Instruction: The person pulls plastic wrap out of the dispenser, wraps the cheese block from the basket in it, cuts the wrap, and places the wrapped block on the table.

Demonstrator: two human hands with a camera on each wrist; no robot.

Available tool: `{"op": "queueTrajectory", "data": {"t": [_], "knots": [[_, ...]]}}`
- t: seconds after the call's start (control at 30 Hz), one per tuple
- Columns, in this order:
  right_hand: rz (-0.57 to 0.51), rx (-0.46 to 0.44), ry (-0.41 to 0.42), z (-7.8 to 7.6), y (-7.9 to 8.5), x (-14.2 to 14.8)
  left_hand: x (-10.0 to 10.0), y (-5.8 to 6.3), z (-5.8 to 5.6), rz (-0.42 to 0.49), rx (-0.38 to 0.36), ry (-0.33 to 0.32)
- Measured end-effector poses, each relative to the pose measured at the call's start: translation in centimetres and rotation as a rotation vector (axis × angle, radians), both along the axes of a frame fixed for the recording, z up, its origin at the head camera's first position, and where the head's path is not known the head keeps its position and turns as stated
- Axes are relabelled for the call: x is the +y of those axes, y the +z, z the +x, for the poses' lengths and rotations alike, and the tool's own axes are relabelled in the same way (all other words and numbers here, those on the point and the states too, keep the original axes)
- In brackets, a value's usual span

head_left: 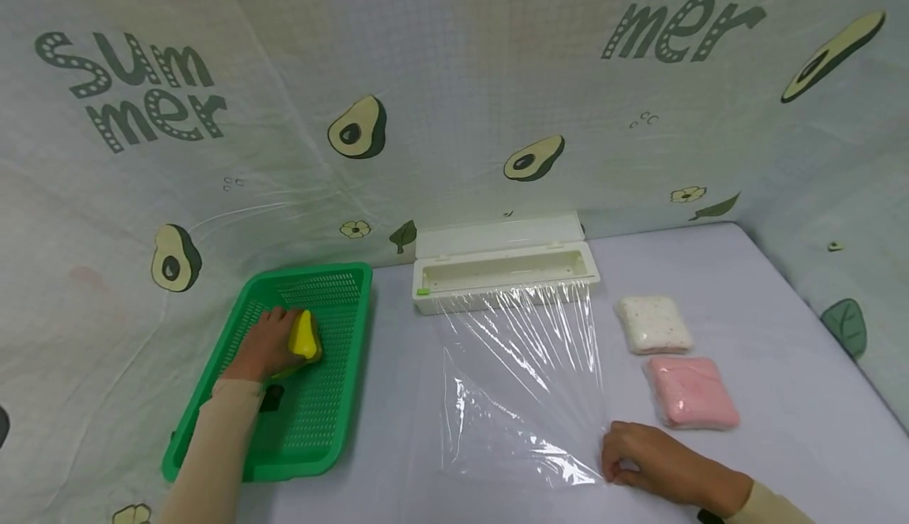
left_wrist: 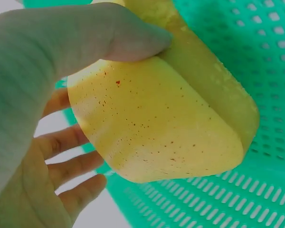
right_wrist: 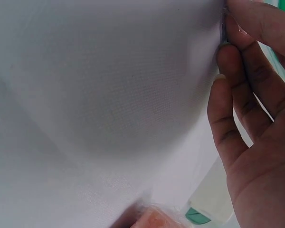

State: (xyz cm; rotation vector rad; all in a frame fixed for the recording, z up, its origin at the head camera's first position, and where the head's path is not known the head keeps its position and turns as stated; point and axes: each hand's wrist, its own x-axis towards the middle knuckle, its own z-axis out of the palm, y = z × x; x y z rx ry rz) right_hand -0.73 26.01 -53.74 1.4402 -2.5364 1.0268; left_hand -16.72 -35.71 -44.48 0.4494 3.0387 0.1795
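In the left wrist view, my left hand [left_wrist: 85, 38] grips a yellow sponge [left_wrist: 156, 123] with dark specks, thumb across its top and fingers behind. The head view puts this hand [head_left: 264, 344] and the sponge [head_left: 304, 336] inside a green perforated basket [head_left: 349, 382]. A sheet of clear cling film [head_left: 511, 398] runs forward over the table from a white dispenser box [head_left: 424, 305] whose lid [head_left: 500, 233] stands raised. My right hand [head_left: 660, 465] pinches the film's near right corner. The right wrist view shows that hand [right_wrist: 256, 104] with thumb and index finger together.
Right of the film lie two wrapped square blocks, one white [head_left: 653, 324] and one pink [head_left: 692, 392]. Patterned cloth [head_left: 440, 185] hangs behind the table and along its sides. A small dark patch [head_left: 271, 398] shows in the basket beside the left wrist.
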Motion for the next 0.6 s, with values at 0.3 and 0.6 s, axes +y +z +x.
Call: {"op": "queueTrajectory", "data": {"t": [0.3, 0.6], "knots": [[-0.038, 0.102, 0.000, 0.1, -0.2, -0.1, 2.7, 2.8, 2.3, 0.032, 0.130, 0.086], [0.076, 0.085, 0.020, -0.1, -0.4, -0.1, 6.0, 6.5, 4.7, 0.074, 0.334, 0.040]]}}
